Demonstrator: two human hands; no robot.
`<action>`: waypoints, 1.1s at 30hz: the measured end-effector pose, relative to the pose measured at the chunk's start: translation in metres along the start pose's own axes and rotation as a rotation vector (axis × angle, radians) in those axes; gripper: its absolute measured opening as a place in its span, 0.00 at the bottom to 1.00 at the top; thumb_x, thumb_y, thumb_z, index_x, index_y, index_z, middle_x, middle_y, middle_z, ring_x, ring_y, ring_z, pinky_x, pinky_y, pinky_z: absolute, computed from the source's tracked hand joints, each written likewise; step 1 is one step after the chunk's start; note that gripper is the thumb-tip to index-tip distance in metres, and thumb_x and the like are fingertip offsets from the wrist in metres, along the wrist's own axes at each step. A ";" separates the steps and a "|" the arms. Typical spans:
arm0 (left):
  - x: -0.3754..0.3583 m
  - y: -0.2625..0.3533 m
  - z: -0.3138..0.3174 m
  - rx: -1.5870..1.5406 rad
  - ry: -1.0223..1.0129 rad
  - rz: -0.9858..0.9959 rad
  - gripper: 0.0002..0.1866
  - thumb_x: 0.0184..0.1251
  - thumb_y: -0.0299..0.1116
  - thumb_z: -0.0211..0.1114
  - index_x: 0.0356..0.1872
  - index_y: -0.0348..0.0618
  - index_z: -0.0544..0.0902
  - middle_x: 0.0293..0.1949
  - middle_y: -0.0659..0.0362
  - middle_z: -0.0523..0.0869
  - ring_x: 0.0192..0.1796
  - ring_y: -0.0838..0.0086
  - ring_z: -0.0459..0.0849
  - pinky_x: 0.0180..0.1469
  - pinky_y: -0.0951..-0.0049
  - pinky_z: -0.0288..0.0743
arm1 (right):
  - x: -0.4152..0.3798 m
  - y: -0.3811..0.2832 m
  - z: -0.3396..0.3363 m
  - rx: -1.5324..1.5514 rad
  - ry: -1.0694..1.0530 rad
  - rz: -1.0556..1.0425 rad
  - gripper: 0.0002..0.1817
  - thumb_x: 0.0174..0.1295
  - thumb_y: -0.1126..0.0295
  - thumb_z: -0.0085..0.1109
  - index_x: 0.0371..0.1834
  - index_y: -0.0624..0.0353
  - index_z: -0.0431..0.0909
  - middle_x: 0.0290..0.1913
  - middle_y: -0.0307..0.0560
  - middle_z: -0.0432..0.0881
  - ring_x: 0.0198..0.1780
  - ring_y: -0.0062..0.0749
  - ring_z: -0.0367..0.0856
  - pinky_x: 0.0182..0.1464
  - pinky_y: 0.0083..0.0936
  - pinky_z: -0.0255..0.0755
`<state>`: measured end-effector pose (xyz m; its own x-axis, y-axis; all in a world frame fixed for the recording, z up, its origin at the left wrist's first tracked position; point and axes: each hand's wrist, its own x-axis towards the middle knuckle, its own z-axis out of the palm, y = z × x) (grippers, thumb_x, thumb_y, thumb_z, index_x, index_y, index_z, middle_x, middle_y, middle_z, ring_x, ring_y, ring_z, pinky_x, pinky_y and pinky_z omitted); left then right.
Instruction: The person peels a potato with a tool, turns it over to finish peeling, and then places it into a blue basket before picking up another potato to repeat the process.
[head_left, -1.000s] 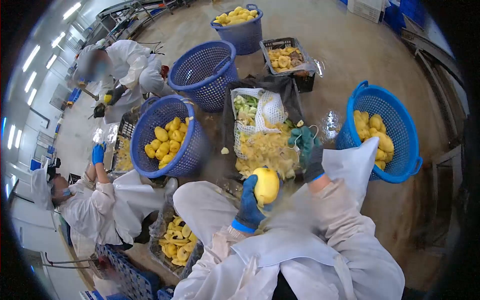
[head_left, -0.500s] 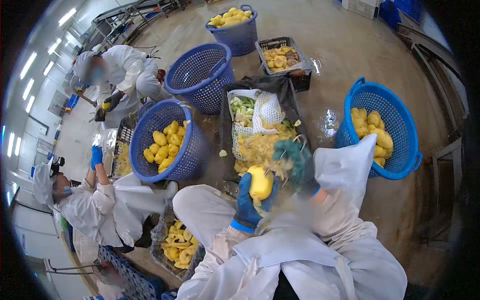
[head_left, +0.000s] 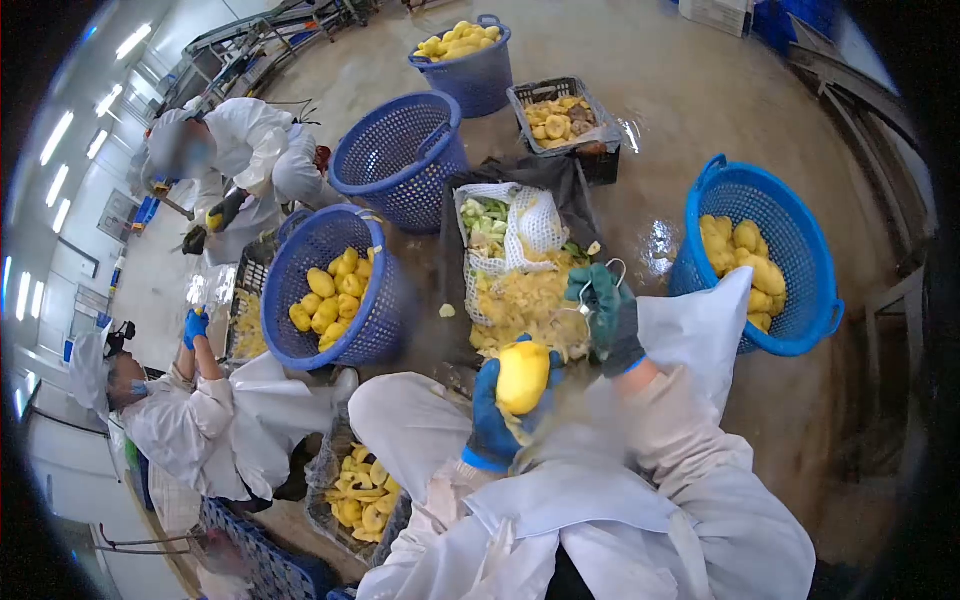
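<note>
The peeled yellow fruit (head_left: 523,376) sits clenched in the blue-gloved left hand (head_left: 497,415) above the person's lap. Just right of those fingers, the green-gloved right hand (head_left: 607,312) grips a metal peeler (head_left: 612,275). Beyond both lies a heap of peelings (head_left: 525,300); farther right stands a blue basket (head_left: 795,215) of peeled fruit.

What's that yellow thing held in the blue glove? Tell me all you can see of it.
The yellow fruit is oval, smooth and pale yellow, seemingly peeled all over. It stands roughly upright above the person's lap, clasped from below and behind by the left hand in a blue glove. The right hand, in a dark green glove holding a blurred metal peeler, is apart from it.
</note>
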<state>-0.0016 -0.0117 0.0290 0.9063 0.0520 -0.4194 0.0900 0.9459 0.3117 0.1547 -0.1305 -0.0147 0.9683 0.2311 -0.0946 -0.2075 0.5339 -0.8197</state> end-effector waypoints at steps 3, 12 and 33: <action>0.001 -0.002 -0.014 -0.047 -0.049 -0.109 0.31 0.67 0.56 0.56 0.63 0.45 0.72 0.53 0.49 0.81 0.45 0.64 0.83 0.38 0.70 0.82 | -0.031 0.000 0.019 -0.192 -0.367 -0.061 0.15 0.70 0.60 0.53 0.40 0.63 0.80 0.34 0.43 0.82 0.35 0.27 0.81 0.42 0.26 0.75; -0.001 -0.003 -0.027 0.384 -0.121 -0.034 0.36 0.62 0.50 0.63 0.69 0.43 0.65 0.58 0.48 0.78 0.52 0.63 0.82 0.51 0.67 0.80 | -0.029 -0.024 0.032 -0.302 -0.412 -0.209 0.15 0.69 0.59 0.56 0.37 0.62 0.79 0.32 0.40 0.81 0.33 0.24 0.78 0.38 0.26 0.75; -0.017 -0.004 -0.012 0.436 -0.204 0.086 0.42 0.56 0.51 0.68 0.69 0.39 0.63 0.55 0.48 0.79 0.51 0.65 0.82 0.50 0.69 0.79 | 0.001 -0.008 0.004 0.223 -0.126 0.116 0.20 0.69 0.52 0.55 0.44 0.61 0.76 0.37 0.47 0.83 0.34 0.29 0.80 0.37 0.25 0.76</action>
<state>-0.0219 -0.0126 0.0243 0.9765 0.0193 -0.2148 0.1365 0.7161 0.6845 0.1567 -0.1320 -0.0058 0.9142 0.3933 -0.0982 -0.3552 0.6606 -0.6614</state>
